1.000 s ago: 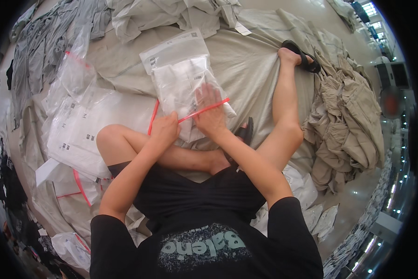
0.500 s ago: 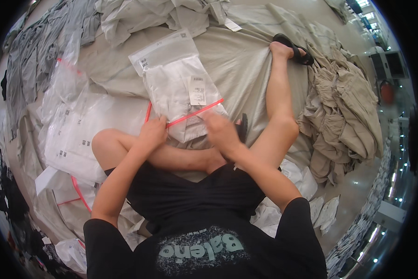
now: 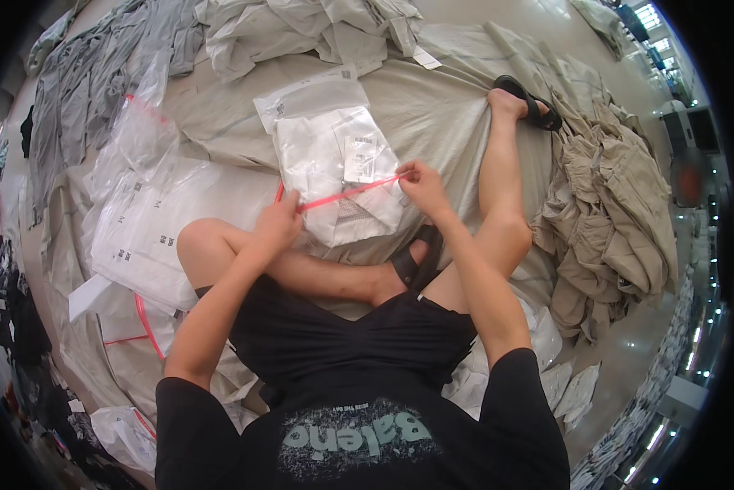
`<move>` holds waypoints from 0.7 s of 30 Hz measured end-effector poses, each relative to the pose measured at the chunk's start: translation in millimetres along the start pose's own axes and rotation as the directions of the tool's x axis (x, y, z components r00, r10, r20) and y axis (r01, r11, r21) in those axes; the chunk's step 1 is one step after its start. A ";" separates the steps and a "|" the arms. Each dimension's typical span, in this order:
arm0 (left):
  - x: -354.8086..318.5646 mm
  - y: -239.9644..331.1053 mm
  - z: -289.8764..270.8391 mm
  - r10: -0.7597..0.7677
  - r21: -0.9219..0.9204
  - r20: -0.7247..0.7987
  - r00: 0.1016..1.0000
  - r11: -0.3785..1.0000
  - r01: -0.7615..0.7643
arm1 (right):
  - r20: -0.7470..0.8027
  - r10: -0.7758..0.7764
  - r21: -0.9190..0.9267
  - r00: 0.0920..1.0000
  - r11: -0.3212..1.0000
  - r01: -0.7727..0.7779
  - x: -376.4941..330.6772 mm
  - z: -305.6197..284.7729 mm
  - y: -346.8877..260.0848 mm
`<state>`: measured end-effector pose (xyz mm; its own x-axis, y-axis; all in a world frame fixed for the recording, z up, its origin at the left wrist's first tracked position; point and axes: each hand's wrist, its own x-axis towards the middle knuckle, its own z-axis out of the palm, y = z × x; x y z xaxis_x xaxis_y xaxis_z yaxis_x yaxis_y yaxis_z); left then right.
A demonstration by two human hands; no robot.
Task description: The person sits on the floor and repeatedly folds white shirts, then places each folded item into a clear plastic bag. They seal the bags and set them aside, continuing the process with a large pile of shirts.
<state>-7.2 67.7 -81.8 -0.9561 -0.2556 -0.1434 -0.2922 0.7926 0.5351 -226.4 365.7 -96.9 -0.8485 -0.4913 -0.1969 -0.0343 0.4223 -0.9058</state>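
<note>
A clear zip bag (image 3: 326, 163) with a folded pale garment inside lies in front of my crossed leg. A white printed label (image 3: 360, 159) shows through the plastic. Across the bag's near part runs its red zip strip (image 3: 342, 198). My left hand (image 3: 280, 224) is closed on the strip's left end; its fingertips are partly hidden. At the right end, my right hand (image 3: 422, 188) pinches the strip between thumb and fingers. Between both hands the strip looks straight, and a corner of the bag extends below it toward me.
Flat clear bags (image 3: 150, 229) with red strips are stacked to the left. Beige garments (image 3: 612, 220) heap up on the right. Grey garments (image 3: 97, 98) and pale garments (image 3: 293, 37) lie at the far side. A beige ground sheet (image 3: 448, 106) spreads beneath, with my sandalled foot (image 3: 514, 102) on it.
My right hand has moved up and right to the strip's right end. My left hand still grips the left end. The whole view has shifted slightly.
</note>
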 end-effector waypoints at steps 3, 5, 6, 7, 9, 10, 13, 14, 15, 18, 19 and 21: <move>11.3 8.2 -71.4 -0.061 -0.415 -0.191 0.980 0.910 -0.024 | -0.019 -0.029 0.258 0.999 0.966 0.033 8.0 -20.5 -65.1; 32.3 36.6 -129.3 -0.236 -0.752 -0.075 0.969 0.651 0.100 | 0.088 0.038 0.301 0.995 0.951 -0.063 20.8 -39.5 -109.2; 42.7 45.6 -152.8 -0.278 -0.786 -0.054 0.959 0.604 0.130 | 0.142 0.060 0.317 0.988 0.943 -0.103 25.4 -48.7 -135.3; 49.6 52.0 -172.8 -0.320 -0.816 -0.032 0.947 0.555 0.160 | 0.141 0.120 0.322 0.983 0.933 -0.160 25.5 -54.8 -164.2; 52.0 65.5 -205.6 -0.334 -0.804 -0.013 0.943 0.563 0.189 | 0.170 0.081 0.366 0.982 0.920 -0.139 30.6 -70.1 -184.8; 51.7 67.9 -216.0 -0.312 -0.808 0.010 0.950 0.557 0.192 | 0.180 0.067 0.376 0.981 0.917 -0.131 31.6 -74.6 -192.5; 41.6 83.5 -236.0 -0.269 -0.749 -0.065 0.961 0.649 0.131 | 0.213 0.045 0.394 0.976 0.910 -0.128 26.9 -84.7 -208.1; 38.4 84.8 -238.0 -0.288 -0.781 -0.078 0.955 0.613 0.121 | 0.228 0.040 0.397 0.973 0.908 -0.131 21.9 -86.2 -212.0; 33.7 81.0 -236.9 -0.262 -0.781 -0.106 0.959 0.620 0.083 | 0.250 0.036 0.401 0.968 0.906 -0.137 14.7 -85.2 -214.0; 11.5 82.5 -235.5 -0.249 -0.787 -0.140 0.958 0.615 0.045 | 0.235 0.067 0.409 0.970 0.898 -0.161 -4.1 -84.0 -213.3; 12.9 82.1 -235.9 -0.241 -0.784 -0.157 0.958 0.620 0.028 | 0.228 0.059 0.420 0.972 0.895 -0.152 -6.7 -85.0 -214.5; 13.4 78.4 -238.3 -0.232 -0.776 -0.195 0.953 0.630 -0.006 | 0.219 0.039 0.441 0.975 0.887 -0.134 -12.7 -85.3 -220.8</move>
<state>-37.5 -5.5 156.6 -0.8389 -0.5353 -0.0982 -0.1607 0.0712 0.9844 -253.1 343.8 137.6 -0.7129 -0.6293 -0.3093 0.3164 0.1049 -0.9428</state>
